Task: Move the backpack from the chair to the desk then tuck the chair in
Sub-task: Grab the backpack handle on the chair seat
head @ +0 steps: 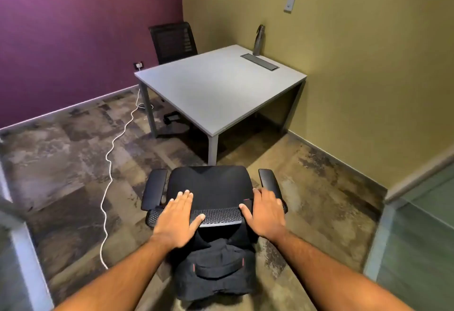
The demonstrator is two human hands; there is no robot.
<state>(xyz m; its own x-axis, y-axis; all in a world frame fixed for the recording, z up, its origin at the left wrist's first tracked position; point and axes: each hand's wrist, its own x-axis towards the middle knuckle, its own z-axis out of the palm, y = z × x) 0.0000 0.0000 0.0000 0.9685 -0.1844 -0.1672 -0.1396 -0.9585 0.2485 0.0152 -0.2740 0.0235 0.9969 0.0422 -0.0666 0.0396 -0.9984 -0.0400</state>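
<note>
Both hands rest flat on the top edge of the black office chair (pixel 208 188), left hand (pixel 175 222) and right hand (pixel 265 215) with fingers spread, gripping nothing. The black backpack (pixel 213 269) hangs behind the chair's backrest. The grey worktop (pixel 216 84) sits just beyond the chair.

Two hands (pixel 175 222) (pixel 266 215), two chairs (pixel 211 185) (pixel 173 40), one backpack (pixel 216 269), one desk (pixel 221 89), one bottle (pixel 258 40), one cable (pixel 110 163).

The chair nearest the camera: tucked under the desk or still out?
Out. The chair stands on open floor short of the desk, its seat clear of the near corner. Left hand and right hand rest on its backrest top.
</note>
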